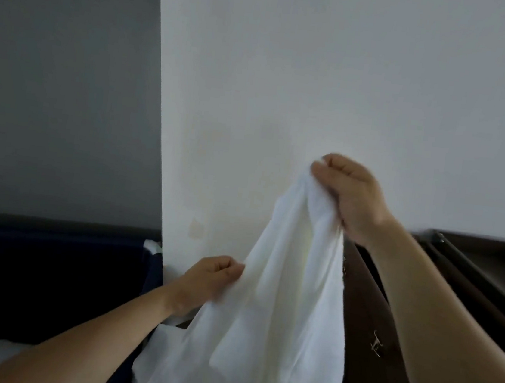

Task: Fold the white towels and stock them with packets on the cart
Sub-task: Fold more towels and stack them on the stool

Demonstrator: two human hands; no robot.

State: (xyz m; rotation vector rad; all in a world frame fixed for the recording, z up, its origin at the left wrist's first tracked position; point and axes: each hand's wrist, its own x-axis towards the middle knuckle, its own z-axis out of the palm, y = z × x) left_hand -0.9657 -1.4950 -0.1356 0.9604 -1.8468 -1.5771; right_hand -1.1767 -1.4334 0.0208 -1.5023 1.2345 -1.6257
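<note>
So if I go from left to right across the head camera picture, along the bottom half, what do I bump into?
dark blue bin → left hand → white towel → right hand → dark brown furniture

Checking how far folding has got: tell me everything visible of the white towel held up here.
The white cloth towel looks thin and soft, unfolded and crumpled. It hangs in loose folds before the pale wall. The right hand grips its bunched top; the left hand pinches its left edge lower down. Its bottom leaves the frame.
</note>
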